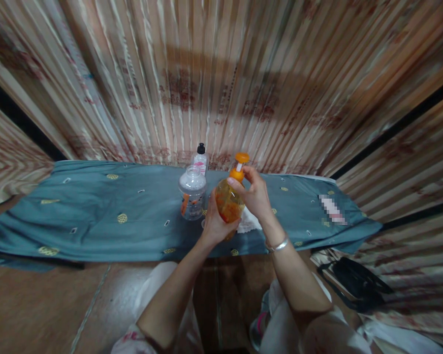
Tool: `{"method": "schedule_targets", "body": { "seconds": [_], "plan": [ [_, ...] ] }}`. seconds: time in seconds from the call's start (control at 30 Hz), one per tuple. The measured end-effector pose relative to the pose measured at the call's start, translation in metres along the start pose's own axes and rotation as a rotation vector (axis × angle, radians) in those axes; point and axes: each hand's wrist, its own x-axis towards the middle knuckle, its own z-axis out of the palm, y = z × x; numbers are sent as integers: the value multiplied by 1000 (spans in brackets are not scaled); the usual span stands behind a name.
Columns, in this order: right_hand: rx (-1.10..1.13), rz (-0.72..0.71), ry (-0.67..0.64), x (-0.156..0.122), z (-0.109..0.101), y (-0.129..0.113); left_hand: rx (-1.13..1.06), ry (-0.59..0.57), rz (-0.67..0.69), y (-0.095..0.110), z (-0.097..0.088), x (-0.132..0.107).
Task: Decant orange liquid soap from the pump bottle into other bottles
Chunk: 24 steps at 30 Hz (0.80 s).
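Nearest, below both hands, are the person's light-clothed knees (pixel 164 285) and a shoe (pixel 256 327); beyond the right forearm, low to its right, a black bag (pixel 358 282) sits. A silvery bracelet (pixel 277 245) rings the right wrist.

The left hand (pixel 217 223) curls around the lower body of an amber bottle (pixel 229 204), held in front of the person, its top leaning slightly rightward. The right hand (pixel 254 191) pinches thumb and fingers about the bottle's shoulder and the collar of its orange pump (pixel 241 158). Whether the base rests on the cloth-covered table (pixel 96 206) cannot be told.

The step in hand looks like work at the pump's collar; the next move seems to call for a steady left grip while the right fingers control the collar, keeping the bottle from tipping.

Just right of the left hand, partly under the right, lies a white tissue (pixel 249 222). Just left of the left hand stands a clear open-necked jar (pixel 192 196); beyond it, a black-capped bottle (pixel 200 160). Past the hands hangs a patterned curtain (pixel 214 88).
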Motion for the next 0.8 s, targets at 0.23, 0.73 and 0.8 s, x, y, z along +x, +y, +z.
{"method": "schedule_targets", "body": {
  "seconds": [0.23,0.73,0.8],
  "plan": [
    [61,-24,-72,-2,0,6,12,-4,-3,-1,-1,0],
    [71,-11,-2,-2,2,5,30,-27,-14,4,-2,1],
    [78,-17,-45,-2,-1,4,31,-30,-8,4,-2,1]
  ]
}}
